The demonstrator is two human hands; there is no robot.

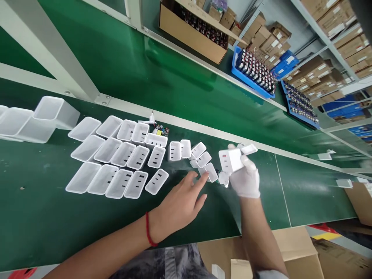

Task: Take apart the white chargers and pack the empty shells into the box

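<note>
My left hand [181, 199], bare with a red cord at the wrist, reaches over the green bench with its fingers apart. Its index fingertip is at a small white open case [211, 172]. My right hand [247, 180] wears a white glove and is wrapped round a white charger-like block [230, 161] with several slots on its face. Just left of the glove lies a small white piece [223, 178]. Behind the block a flat white part [249, 149] shows. More small cases [203, 159] lie beyond my left fingers.
Rows of white open cases [117, 151] cover the bench's left side, with larger plain ones [49, 108] beyond. A circuit board [161, 131] lies by the rail. A carton [192, 33] and blue trays [252, 73] stand behind. Open cartons [293, 244] sit below the front edge.
</note>
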